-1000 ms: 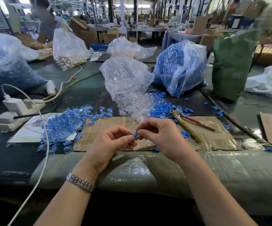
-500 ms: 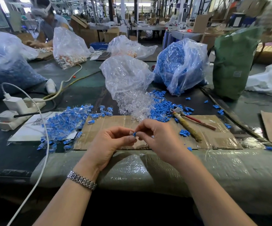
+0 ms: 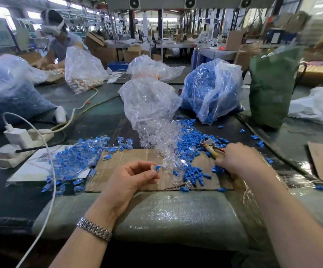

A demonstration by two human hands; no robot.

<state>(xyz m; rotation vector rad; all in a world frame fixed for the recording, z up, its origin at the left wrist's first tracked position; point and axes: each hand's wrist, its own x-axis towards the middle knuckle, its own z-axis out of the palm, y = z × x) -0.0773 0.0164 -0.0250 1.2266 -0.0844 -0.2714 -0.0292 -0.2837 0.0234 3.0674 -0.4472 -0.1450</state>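
Nearest the camera, the padded table edge [image 3: 176,215], wrapped in clear film, runs across under both forearms, and a metal bracelet [image 3: 94,229] sits on the left wrist. Just past it the left hand [image 3: 129,178] is raised palm-up over the cardboard sheet [image 3: 133,157], thumb and forefinger pinching 1 small blue-and-clear piece [image 3: 156,168] at their tips. The right hand [image 3: 238,159] is well apart from that piece, out to the right and knuckles-up, its curled fingertips down among the loose blue caps [image 3: 193,175] scattered on the cardboard. Whether it grips a cap cannot be told. A hand tool [image 3: 211,148] lies just beside that hand on its far side. Between the 2 hands and a little farther back, a spill of clear parts [image 3: 156,138] runs onto the cardboard from a clear bag [image 3: 147,99]. To the left lies a heap of assembled pieces [image 3: 75,159], and beyond it a white power strip [image 3: 21,146]. Farther off stand a blue-filled bag [image 3: 211,89] and a green bag [image 3: 273,84]. At the far left another person [image 3: 60,45] works at the same table.
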